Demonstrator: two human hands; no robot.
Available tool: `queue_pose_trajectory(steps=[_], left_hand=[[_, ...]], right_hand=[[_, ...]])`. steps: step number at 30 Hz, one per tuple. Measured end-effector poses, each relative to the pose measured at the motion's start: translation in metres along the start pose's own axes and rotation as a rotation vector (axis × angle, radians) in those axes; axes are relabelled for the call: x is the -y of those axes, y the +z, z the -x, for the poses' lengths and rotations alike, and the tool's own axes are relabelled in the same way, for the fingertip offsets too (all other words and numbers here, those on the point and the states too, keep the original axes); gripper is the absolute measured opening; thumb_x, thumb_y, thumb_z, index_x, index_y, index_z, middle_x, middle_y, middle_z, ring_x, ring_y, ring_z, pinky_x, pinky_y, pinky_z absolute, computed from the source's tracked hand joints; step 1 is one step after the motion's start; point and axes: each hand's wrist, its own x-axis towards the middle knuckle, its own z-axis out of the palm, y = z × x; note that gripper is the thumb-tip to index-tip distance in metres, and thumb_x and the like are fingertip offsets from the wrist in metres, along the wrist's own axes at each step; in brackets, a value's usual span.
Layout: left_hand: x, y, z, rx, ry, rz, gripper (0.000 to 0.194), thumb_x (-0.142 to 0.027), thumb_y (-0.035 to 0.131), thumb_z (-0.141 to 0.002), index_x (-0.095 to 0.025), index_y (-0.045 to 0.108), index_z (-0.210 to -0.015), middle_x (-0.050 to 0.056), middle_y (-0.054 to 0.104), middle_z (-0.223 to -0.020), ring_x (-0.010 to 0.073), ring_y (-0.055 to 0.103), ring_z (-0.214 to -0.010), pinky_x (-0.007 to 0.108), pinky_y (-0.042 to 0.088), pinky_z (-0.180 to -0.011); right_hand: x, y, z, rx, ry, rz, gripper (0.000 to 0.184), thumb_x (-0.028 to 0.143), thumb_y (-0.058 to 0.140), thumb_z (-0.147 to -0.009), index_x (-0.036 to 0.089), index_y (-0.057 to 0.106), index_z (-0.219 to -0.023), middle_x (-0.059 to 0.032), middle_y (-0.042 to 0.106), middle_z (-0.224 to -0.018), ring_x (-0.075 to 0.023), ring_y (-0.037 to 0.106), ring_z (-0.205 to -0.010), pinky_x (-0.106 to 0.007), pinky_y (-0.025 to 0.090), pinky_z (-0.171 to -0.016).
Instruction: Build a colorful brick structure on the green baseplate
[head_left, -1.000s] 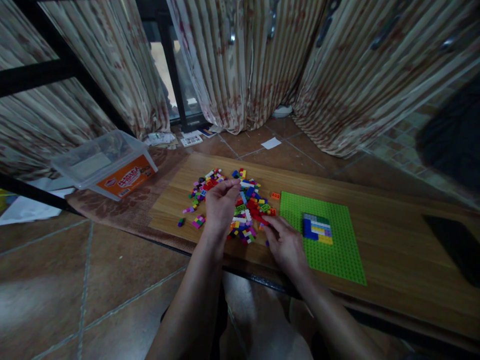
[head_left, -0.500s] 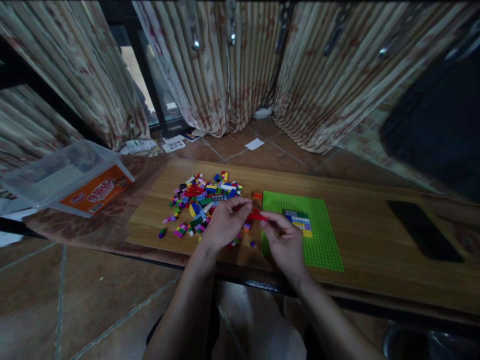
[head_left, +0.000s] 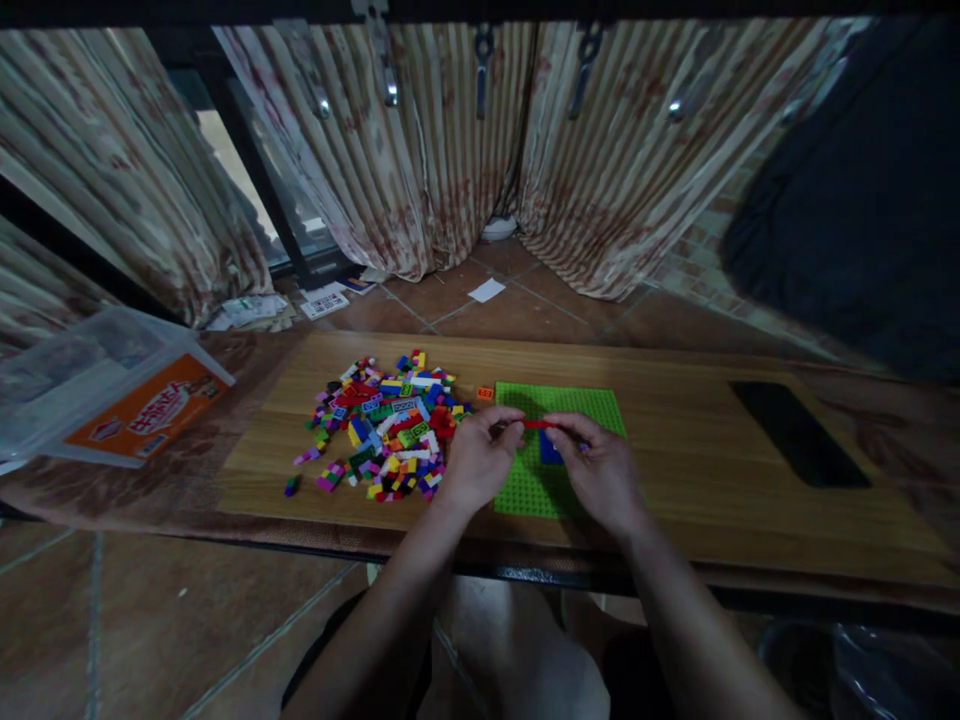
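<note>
Red brick (head_left: 535, 425) is pinched at either end by L hand (head_left: 486, 455) & R hand (head_left: 601, 468) over green baseplate (head_left: 517, 492), prob. so it's steadied w/ both.

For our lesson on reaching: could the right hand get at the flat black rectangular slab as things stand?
Probably yes: only brown wooden board lies between the right hand and the black slab, though the hand's grip holds a thin red piece.
</note>
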Motion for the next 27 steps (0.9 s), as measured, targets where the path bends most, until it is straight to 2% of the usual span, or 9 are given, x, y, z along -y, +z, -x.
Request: queue_pose_trajectory(steps=[6,11,15,20,27], left_hand=[[0.007,0.022,-0.012,-0.047,0.002,-0.11,0.029,-0.014,0.055,-0.08,-0.02,0.07,-0.103,0.006,0.073,-0.093,0.0184,0.066,-0.074,0.032,0.051,-0.075],[0.007,0.03,-0.02,-0.007,-0.017,-0.194,0.03,-0.011,0.053,-0.079,-0.02,0.071,-0.102,0.006,0.073,-0.086,0.0193,0.066,-0.074,0.035,0.052,-0.081],[0.006,0.033,-0.024,-0.005,0.023,-0.278,0.029,-0.01,0.051,-0.08,-0.02,0.073,-0.097,0.006,0.072,-0.083,0.0203,0.066,-0.075,0.037,0.051,-0.084],[0.009,0.038,-0.029,-0.007,0.04,-0.329,0.025,-0.012,0.053,-0.081,-0.02,0.074,-0.09,0.008,0.072,-0.091,0.0212,0.066,-0.084,0.036,0.049,-0.087],[0.009,0.043,-0.033,-0.023,0.067,-0.436,0.02,-0.016,0.053,-0.084,-0.02,0.073,-0.085,0.007,0.072,-0.089,0.0194,0.066,-0.083,0.032,0.049,-0.085]], right_hand=[[-0.03,-0.021,-0.019,-0.072,0.092,0.061,0.022,0.034,0.057,-0.082,0.019,0.071,-0.092,-0.0061,0.071,-0.096,-0.0207,0.065,-0.087,-0.038,0.049,-0.082],[-0.047,-0.019,-0.03,0.005,0.099,0.033,0.02,0.031,0.057,-0.081,0.02,0.071,-0.09,-0.0049,0.069,-0.096,-0.0193,0.063,-0.088,-0.037,0.048,-0.083],[-0.05,-0.018,-0.033,0.046,0.052,0.081,0.017,0.027,0.056,-0.082,0.022,0.071,-0.089,-0.0045,0.068,-0.095,-0.0201,0.062,-0.092,-0.039,0.046,-0.088],[-0.049,-0.02,-0.034,0.043,0.039,0.145,0.017,0.023,0.055,-0.083,0.021,0.071,-0.086,-0.0045,0.068,-0.092,-0.0204,0.061,-0.091,-0.039,0.046,-0.088],[-0.047,-0.022,-0.034,0.064,0.024,0.178,0.017,0.021,0.055,-0.083,0.022,0.072,-0.088,-0.0046,0.068,-0.093,-0.0202,0.06,-0.092,-0.038,0.046,-0.09]])
